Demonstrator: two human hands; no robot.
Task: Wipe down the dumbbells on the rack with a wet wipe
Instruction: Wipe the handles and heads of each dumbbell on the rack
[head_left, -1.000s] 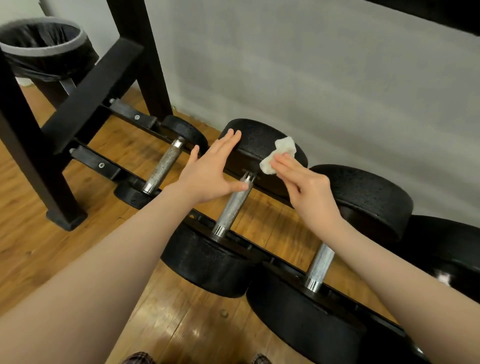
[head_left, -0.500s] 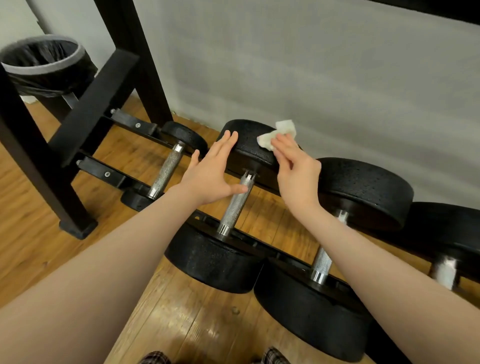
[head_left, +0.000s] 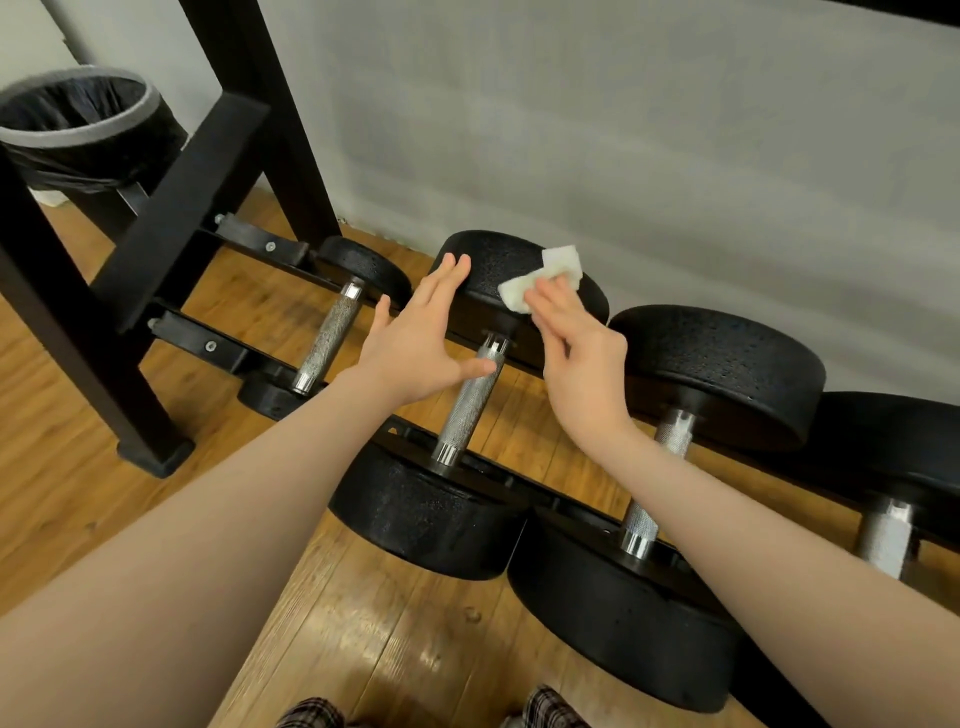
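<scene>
Dumbbell head (head_left: 498, 265), rear: steadied by flat, released left hand (head_left: 415, 343); wet wipe (head_left: 540, 280) pressed under straight right-hand fingers (head_left: 545, 301) (full rim best covered).

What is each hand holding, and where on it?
The right hand presses the wipe flat onto the dumbbell, fingers covering its near edge. The left hand only rests on that dumbbell's head.
</scene>
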